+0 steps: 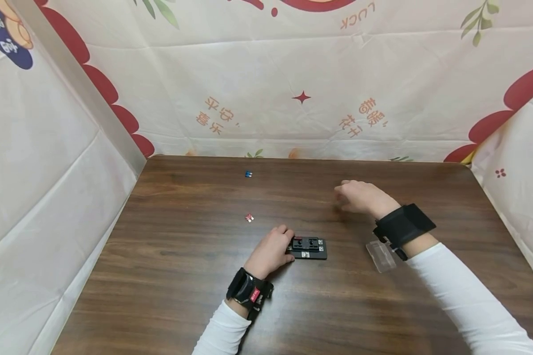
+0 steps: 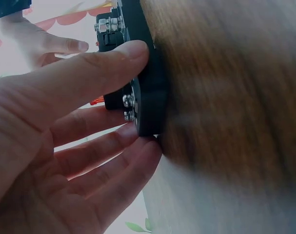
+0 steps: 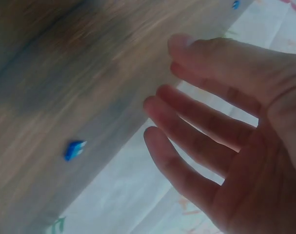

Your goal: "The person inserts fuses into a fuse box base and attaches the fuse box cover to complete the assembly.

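Note:
My left hand (image 1: 271,251) grips the left end of a black block (image 1: 311,247) on the table. In the left wrist view, the thumb lies on one edge of the black block (image 2: 152,92) and the fingers curl at the other. Metal bolts and nuts (image 2: 128,101) stick out of its face. Off to the right, my right hand (image 1: 364,196) hovers over the table with loosely bent fingers and holds nothing. The right wrist view has a small blue piece (image 3: 74,150) lying apart from its fingertips, and another blue piece (image 3: 235,5) near the top edge.
A clear plastic box (image 1: 381,256) lies under the right wrist. Small blue pieces (image 1: 248,174) sit near the table's back edge, and small red pieces (image 1: 249,217) lie closer, left of the block. White printed cloth (image 1: 266,74) hangs behind the wooden table (image 1: 182,256) and at both sides.

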`<action>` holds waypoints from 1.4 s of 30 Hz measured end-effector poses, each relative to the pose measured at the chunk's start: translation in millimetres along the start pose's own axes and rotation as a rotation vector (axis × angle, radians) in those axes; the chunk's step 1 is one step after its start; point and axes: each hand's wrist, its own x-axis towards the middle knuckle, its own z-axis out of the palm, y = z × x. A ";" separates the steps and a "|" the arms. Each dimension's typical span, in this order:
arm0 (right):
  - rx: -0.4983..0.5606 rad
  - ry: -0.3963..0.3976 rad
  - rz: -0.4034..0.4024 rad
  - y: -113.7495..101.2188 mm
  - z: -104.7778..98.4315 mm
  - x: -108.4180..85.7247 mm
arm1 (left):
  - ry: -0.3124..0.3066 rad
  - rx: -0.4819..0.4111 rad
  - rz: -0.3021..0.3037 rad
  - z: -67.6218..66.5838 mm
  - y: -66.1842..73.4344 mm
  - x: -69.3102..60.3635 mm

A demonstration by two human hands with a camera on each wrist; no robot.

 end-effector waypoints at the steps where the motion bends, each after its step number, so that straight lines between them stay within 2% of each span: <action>1: -0.001 -0.005 0.009 3.4 0.7 0.5 | -0.002 -0.001 -0.001 -0.1 0.3 -0.4; 6: 0.021 -0.024 0.054 22.0 7.0 3.2 | -0.016 -0.012 -0.010 -0.7 0.7 -0.9; 14: 0.026 0.027 0.091 53.8 19.9 7.6 | -0.035 -0.037 -0.018 -3.5 1.0 1.2; 20: 0.051 0.031 0.136 78.1 28.8 11.8 | -0.049 -0.034 -0.029 -5.0 1.9 3.9; 25: 0.096 0.056 0.120 94.3 34.4 9.8 | -0.069 -0.041 -0.041 -6.9 2.8 5.0; 33: 0.105 0.175 0.060 101.5 39.0 6.1 | -0.082 -0.049 -0.061 -11.9 3.0 4.7; 42: 0.074 0.141 0.105 90.2 32.6 3.1 | -0.090 -0.009 -0.048 -13.6 3.5 3.4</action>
